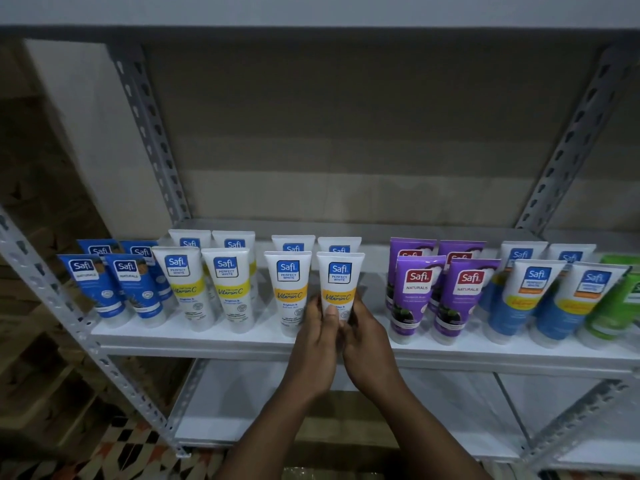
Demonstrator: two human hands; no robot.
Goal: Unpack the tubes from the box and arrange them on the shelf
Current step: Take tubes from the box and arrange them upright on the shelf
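Observation:
A white tube with an orange band (340, 282) stands cap-down at the front of the white shelf (207, 336). My left hand (317, 344) and my right hand (367, 344) both hold its lower part, thumbs on its front. To its left stand more white tubes with orange and yellow bands (289, 289), in two rows. The box is out of view.
Blue tubes (130, 289) stand at the shelf's left end, purple tubes (417, 292) right of my hands, then white-and-blue tubes (526, 299) and a green tube (613, 306). Perforated grey posts (152, 133) frame the rack. A lower shelf (242, 403) lies beneath.

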